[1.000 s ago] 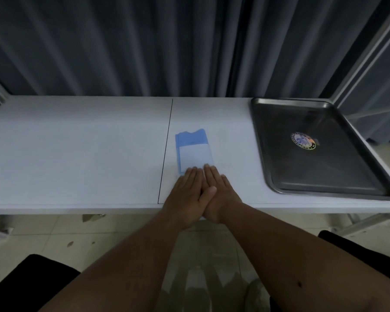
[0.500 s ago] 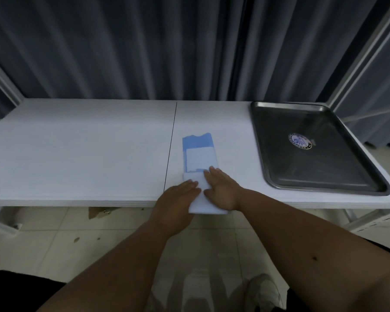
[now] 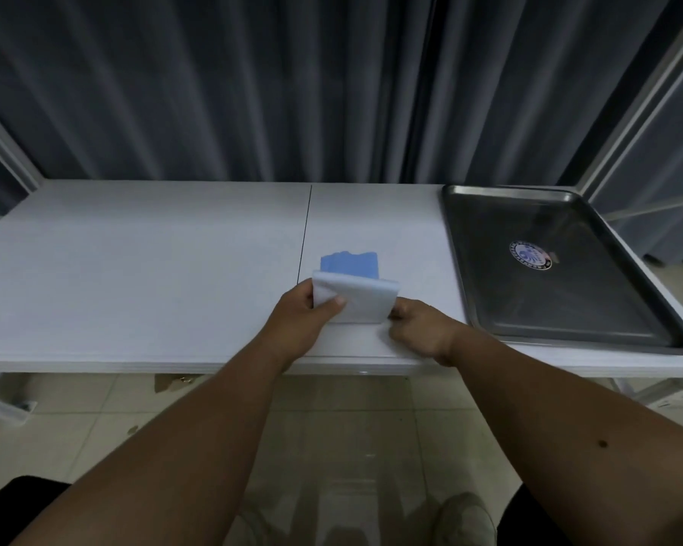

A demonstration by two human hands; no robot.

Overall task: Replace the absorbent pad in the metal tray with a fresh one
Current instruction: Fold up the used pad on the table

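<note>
Your left hand (image 3: 304,323) pinches the folded pad (image 3: 353,297) above the tabletop (image 3: 154,269); your right hand (image 3: 418,329) grips its other edge. The metal tray (image 3: 568,333) lies bare, so unfolding and laying the pad remain.

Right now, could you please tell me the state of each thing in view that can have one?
folded pad: white side lifted off the table, blue end lying behind it, not yet unfolded.
left hand: grips the pad's left edge, thumb on top.
right hand: holds the pad's lower right corner; fingers blurred.
metal tray: flat on the table, no pad in it, round sticker inside.
</note>
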